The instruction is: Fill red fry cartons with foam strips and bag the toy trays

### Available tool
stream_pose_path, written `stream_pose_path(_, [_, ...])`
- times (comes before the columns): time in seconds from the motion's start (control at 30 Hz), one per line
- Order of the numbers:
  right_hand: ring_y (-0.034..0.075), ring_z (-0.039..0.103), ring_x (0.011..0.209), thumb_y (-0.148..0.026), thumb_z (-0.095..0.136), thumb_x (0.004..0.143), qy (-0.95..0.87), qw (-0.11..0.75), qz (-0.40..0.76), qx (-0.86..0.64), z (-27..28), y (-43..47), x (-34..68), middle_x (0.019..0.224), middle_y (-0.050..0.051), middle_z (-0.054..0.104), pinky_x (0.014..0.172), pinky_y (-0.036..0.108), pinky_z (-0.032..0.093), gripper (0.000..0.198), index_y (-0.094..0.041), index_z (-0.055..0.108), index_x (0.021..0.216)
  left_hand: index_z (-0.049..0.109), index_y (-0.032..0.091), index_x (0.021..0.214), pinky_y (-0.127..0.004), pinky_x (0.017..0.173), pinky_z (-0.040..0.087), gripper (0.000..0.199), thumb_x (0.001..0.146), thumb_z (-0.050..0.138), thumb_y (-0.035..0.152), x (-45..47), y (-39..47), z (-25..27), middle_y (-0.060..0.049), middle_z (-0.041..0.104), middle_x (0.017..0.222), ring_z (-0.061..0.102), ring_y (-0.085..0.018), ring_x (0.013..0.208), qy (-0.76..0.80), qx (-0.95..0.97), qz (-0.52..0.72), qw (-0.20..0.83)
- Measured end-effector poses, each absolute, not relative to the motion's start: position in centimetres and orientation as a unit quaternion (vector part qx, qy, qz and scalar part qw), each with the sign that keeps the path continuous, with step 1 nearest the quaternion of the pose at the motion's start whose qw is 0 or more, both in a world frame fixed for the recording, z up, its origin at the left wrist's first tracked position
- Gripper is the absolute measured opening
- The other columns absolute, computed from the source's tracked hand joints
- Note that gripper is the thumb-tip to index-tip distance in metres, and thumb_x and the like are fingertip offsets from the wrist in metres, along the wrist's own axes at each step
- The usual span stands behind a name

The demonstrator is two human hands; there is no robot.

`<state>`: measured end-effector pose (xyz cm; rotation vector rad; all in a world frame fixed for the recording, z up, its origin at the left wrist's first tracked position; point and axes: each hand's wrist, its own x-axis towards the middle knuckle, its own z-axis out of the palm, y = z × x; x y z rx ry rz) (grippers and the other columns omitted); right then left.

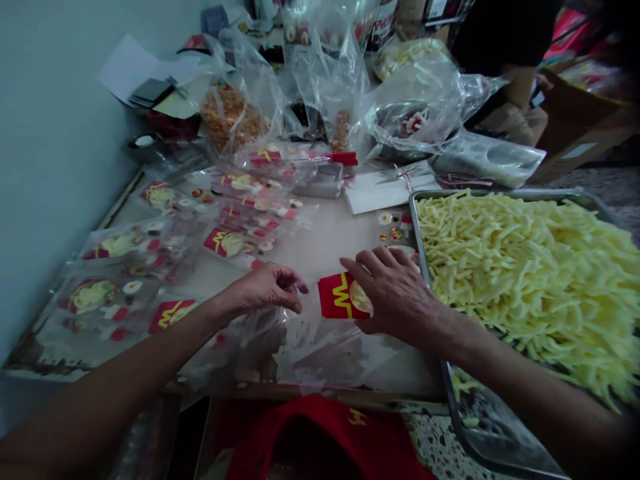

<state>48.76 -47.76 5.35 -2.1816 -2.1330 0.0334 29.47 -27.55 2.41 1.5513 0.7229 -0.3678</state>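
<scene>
A small red fries carton (pixel 332 297) with a yellow zigzag mark lies on its side near the front of the table, pale fries at its right end. My right hand (pixel 395 290) is closed over that right end; its fingers hide part of the fries. Just left of the carton, my left hand (pixel 270 288) hovers without touching it. Its fingers are curved, apart from the thumb, and nothing shows between them. Under the carton is crumpled clear plastic (pixel 310 347). Beyond my right hand lie small toy-like food pieces (pixel 391 233).
A metal tray (pixel 424 250) heaped with pale yellow fry-like strips (pixel 520 260) stands at the right. Filled clear packets (pixel 117 247) cover the left side. Plastic bags (pixel 235 117) and a metal bowl (pixel 400 137) stand behind. Another person's arm (pixel 517 93) is at the far right.
</scene>
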Motion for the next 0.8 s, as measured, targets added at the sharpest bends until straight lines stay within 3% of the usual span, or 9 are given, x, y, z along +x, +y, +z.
stream_pose_path(0.27, [0.037,0.047,0.110,-0.046,0.085,0.066,-0.633,0.069,-0.065,-0.768,5.1,-48.6,46.4,0.121,0.017,0.058,0.096,0.049,0.033,0.091,-0.015,0.043,0.141,0.076,0.019,0.095,-0.023,0.066,0.042,0.034,0.065,0.084,0.034,27.5,-28.0,1.7,0.002,0.064,0.074,0.056,-0.011,0.068,0.241,0.665,-0.193,0.680])
stream_pose_path(0.67, [0.032,0.054,0.104,-0.052,0.090,0.051,-0.715,0.098,0.071,-0.688,3.6,-49.8,45.3,0.118,0.010,0.061,0.092,0.045,0.040,0.096,-0.020,0.052,0.133,0.076,0.018,0.103,-0.023,0.063,0.042,0.051,0.056,0.087,0.035,26.6,-27.9,2.4,0.002,0.066,0.071,0.059,-0.013,0.065,0.279,0.703,-0.190,0.626])
stream_pose_path(0.8, [0.032,0.053,0.106,-0.051,0.090,0.053,-0.738,0.095,0.070,-0.665,3.5,-48.7,44.7,0.120,0.011,0.060,0.095,0.045,0.039,0.099,-0.018,0.050,0.138,0.078,0.021,0.100,-0.023,0.067,0.044,0.047,0.057,0.087,0.037,25.9,-27.4,3.0,0.000,0.072,0.080,0.062,-0.016,0.073,0.276,0.719,-0.205,0.604])
